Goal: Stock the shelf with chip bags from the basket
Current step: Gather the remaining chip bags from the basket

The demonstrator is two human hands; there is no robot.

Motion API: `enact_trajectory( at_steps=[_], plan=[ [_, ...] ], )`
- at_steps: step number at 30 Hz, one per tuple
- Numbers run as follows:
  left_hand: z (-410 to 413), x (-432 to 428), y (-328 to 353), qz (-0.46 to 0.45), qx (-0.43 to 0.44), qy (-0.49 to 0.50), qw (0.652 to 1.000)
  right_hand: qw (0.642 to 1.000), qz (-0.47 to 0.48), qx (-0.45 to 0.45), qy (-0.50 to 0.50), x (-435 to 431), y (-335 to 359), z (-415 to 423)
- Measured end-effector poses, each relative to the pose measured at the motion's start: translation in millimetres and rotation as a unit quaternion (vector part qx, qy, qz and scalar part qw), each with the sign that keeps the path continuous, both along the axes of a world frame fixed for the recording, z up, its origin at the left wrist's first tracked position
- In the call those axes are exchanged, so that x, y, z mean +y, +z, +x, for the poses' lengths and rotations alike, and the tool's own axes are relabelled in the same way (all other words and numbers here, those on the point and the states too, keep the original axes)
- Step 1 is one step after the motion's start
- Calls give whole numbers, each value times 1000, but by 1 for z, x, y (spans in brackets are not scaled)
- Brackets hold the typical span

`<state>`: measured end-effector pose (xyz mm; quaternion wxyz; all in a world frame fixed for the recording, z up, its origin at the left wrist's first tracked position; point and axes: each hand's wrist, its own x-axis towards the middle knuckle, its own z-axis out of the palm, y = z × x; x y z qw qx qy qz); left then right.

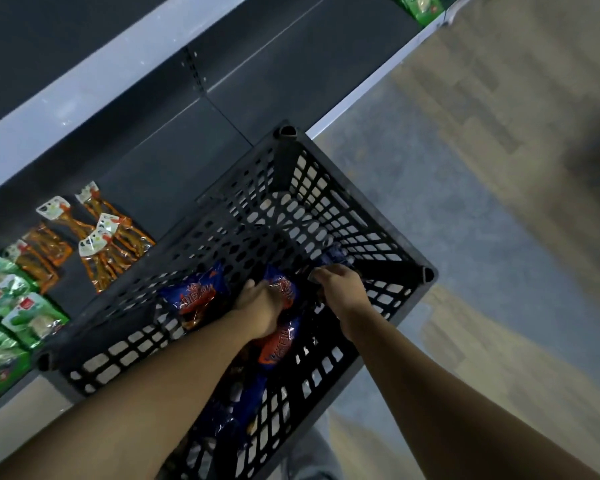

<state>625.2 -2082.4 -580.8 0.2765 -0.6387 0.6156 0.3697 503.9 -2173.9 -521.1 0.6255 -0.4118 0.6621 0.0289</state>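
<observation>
Hands: two, both down inside the basket and apart.
- Left hand [261,304]: fingers curled over a blue crinkled-foil chip bag with orange-red print [280,342].
- Right hand [340,289]: pinches the edge of a second chip bag [334,255], which is darker and mostly hidden.

Container: one black perforated plastic basket [361,202], standing just in front of the dark grey metal shelf with a white front edge [174,140].

Chip bags in the basket:
- At least four can be counted, including a loose one [195,295] to the left and more foil under the forearm [229,420].
- The exact total cannot be told.

Shelf stock:
- About six clear orange snack packs [99,261].
- At least five green pouches [35,317] at the left, partly cut off by the frame.
- More green pouches far along the shelf [423,6].

Risks, as judged:
- Lifting two bags at once by slick foil may let one slip back or drop to the floor.
- A hard squeeze would likely crush the chips.
- A bag corner may catch in the basket's holes.
- The bare shelf area lies close to the orange packs, so a careless placement could knock them.
</observation>
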Motion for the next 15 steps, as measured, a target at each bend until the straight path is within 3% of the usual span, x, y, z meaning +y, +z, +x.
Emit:
enact_trajectory(
  at_steps=[4,8,15],
  plan=[
    [31,1,23,-132,78,119,981,1000,-6,-7,4,-5,22,5],
    [56,-15,75,-158,188,302,921,999,-32,-26,4,-14,61,17],
    [76,-38,195,-291,179,355,870,981,-179,-74,24,-50,157,34]
  ],
)
